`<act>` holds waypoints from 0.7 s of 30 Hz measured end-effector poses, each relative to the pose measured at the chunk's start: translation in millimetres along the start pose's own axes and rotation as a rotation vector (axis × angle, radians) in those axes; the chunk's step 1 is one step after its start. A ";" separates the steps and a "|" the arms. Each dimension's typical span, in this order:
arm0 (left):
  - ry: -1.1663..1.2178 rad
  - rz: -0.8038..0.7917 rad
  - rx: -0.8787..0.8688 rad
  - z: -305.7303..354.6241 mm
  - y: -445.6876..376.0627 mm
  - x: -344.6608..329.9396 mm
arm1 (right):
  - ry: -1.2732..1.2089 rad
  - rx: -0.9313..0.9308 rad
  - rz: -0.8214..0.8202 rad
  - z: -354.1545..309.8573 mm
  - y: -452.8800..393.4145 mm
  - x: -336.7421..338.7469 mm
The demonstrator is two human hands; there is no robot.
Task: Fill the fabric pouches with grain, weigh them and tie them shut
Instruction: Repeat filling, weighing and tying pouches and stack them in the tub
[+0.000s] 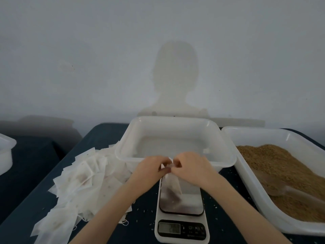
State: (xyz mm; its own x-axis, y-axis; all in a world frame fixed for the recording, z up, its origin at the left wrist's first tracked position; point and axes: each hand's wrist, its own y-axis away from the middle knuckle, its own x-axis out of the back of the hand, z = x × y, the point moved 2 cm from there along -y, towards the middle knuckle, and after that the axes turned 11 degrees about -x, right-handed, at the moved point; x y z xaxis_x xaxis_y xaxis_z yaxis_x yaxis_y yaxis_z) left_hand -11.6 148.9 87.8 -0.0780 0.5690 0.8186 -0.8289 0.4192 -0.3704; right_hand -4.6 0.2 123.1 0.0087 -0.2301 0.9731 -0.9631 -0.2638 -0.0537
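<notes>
I have one fabric pouch [173, 184] hanging above the platform of the scale [182, 208], its mouth bunched up between my two hands. My left hand [151, 167] pinches the neck from its side with curled fingers, and my right hand [189, 166] pinches the other side, both closed on the fabric or its string. I judge this to be the tying step, so the job now is to keep the neck gathered tight just above the fill, draw the string snug without tilting the pouch, and hold it over the scale so any spill lands there rather than among the empty ones.

The pile of empty pouches [79, 182] lies to my left on the dark table [44, 182]. The empty white tub [175, 138] sits just behind my hands, and the tub of grain [281, 169] stands to my right.

I cannot make out the string itself, nor whether a knot has started; my fingers cover it. How full the pouch is stays unclear through the blur. The scale's display [169, 228] is unreadable. A further tub [5, 152] is cut off at the left edge.
</notes>
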 end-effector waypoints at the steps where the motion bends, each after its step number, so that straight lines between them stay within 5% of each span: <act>1: 0.028 0.024 0.005 1.8 -5.9 5.2 | -0.035 -0.004 -0.014 2.4 -4.6 7.2; 8: 0.092 0.397 0.184 -10.1 -56.1 37.3 | -0.370 -0.062 0.090 14.0 -48.2 37.3; 11: 0.092 0.431 0.306 -24.4 -73.5 29.0 | -0.290 -0.063 0.157 15.7 -75.1 28.6; 17: -0.081 0.101 0.422 -62.7 -92.5 0.0 | -0.049 -0.131 0.069 15.9 -116.1 -12.2; 21: -0.327 -0.352 0.428 -80.7 -92.9 -13.2 | 0.032 -0.099 -0.151 13.6 -126.1 -33.1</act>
State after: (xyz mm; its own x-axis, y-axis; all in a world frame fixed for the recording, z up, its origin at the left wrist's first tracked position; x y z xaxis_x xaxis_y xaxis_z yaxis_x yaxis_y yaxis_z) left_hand 111.2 159.6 75.9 0.1304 0.1759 0.9757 -0.9782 0.1834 0.0976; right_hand 120.3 28.3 94.6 0.1483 -0.1644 0.9752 -0.9732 -0.1993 0.1144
